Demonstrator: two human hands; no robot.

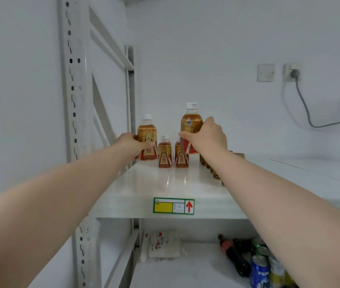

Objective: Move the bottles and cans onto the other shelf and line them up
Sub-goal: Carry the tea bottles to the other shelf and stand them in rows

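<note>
Bottles of amber drink with white caps stand near the back left of the upper shelf (165, 183), and both of the person's hands are on them. From the head camera, the left hand (132, 145) is closed around the lower body of the leftmost bottle (147, 138), thumb across its label; I can't tell if its base touches the shelf or sits just above it. The right hand (205, 138) is wrapped around a second bottle (191, 121), fingers over the top of the label and thumb underneath, and holds it raised clear of the shelf, tilted a little. Between the two hands, two smaller bottles stand upright side by side: one (164, 151) fully in sight, the other (181, 156) partly behind the raised bottle.

Just behind the right forearm, a row of gold cans (216, 175) runs from the back toward the front; only their edges show. The front half of the shelf is bare, as is the wide stretch to the right. A white upright (73, 80) with slots closes the left side, close to the leftmost bottle. A green and yellow label (173, 206) with a red arrow sits on the front lip.

On the lower shelf (185, 267), a white packet (162, 245) lies at the back, and dark cola bottles (234, 254) and a blue can (259, 271) cluster on the right.
</note>
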